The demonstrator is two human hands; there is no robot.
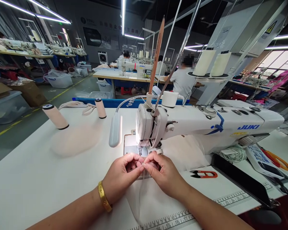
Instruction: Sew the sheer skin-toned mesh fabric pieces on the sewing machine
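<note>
My left hand, with a gold bangle at the wrist, and my right hand meet fingertip to fingertip just in front of the sewing machine's needle area. Both are closed in a pinch on a thin, whitish piece of fabric, which hangs from the fingertips toward the table's front edge. The fingers hide the pinched part of it. Behind them, the metal needle plate is lit by a small lamp. More pale fabric lies under the machine arm.
Thread snips, a black phone-like slab, a coiled white cable and orange-handled scissors lie at right. Two peach thread cones and a pale oval fabric piece are at left. A printed ruler runs along the front.
</note>
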